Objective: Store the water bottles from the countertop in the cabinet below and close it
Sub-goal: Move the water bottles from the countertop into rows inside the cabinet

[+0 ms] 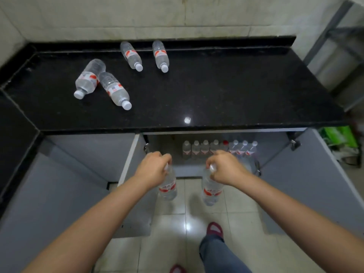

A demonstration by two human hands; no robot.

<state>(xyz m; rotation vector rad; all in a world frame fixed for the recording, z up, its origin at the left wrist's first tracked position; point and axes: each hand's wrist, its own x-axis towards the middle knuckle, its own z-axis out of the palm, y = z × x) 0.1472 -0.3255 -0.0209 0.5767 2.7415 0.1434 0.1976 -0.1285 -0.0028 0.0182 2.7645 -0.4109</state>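
Left hand [152, 168] pinching the cap end of one water bottle [168, 187], right hand [224, 167] likewise on a second bottle [211, 191]. Both hanging upright, caps up, long axes vertical, in front of open cabinet [167, 146]. Risk: cap-only grip slipping, or knocking over the stored row [218, 148]. Four bottles [116, 89] lying flat on countertop [216, 91], caps pointing near.

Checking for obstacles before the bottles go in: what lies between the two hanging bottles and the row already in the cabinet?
Head view: nothing blocks it, only the bare cabinet floor before the stored row.
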